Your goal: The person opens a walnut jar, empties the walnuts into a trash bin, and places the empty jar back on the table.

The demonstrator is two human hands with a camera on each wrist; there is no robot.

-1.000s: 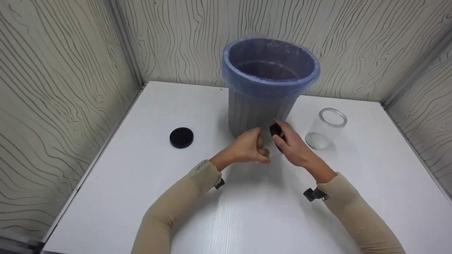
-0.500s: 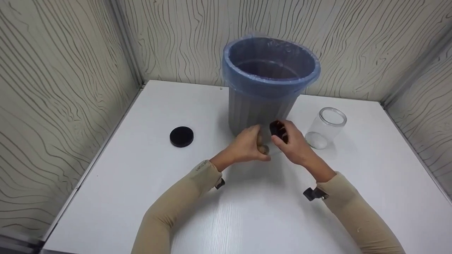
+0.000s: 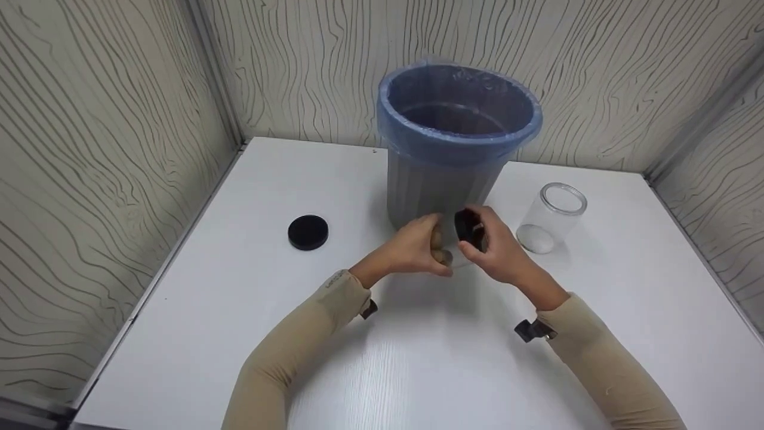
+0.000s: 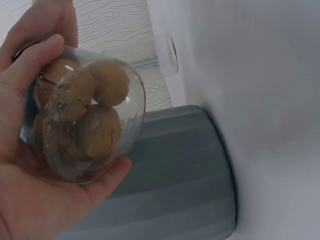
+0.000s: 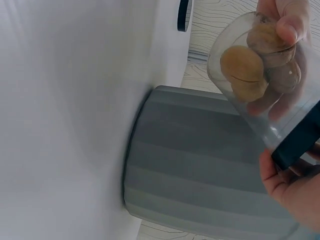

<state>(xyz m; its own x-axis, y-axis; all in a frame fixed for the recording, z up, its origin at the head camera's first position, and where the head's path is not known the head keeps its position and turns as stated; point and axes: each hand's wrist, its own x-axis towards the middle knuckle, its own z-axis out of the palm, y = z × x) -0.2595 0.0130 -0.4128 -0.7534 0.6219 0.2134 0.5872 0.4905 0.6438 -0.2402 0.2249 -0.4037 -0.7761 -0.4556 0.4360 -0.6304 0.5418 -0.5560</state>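
A clear jar with several walnuts inside is held tilted on its side above the table, in front of the bin. My left hand grips the jar's base end, fingers and thumb curled round its wall. At the other end, my right hand holds the black lid by its edge, thumb on one side and fingers on the other. In the right wrist view the lid sits against the jar's mouth; whether it is loose cannot be told. The head view mostly hides the jar between the hands.
Just behind the hands stands a grey bin lined with a blue bag. To the right, a second clear jar stands upright without a lid. Another black lid lies flat on the white table, left of the bin.
The fingers of my right hand have shifted and turned round the lid's edge. My left hand keeps its grip on the jar, moving only slightly left.
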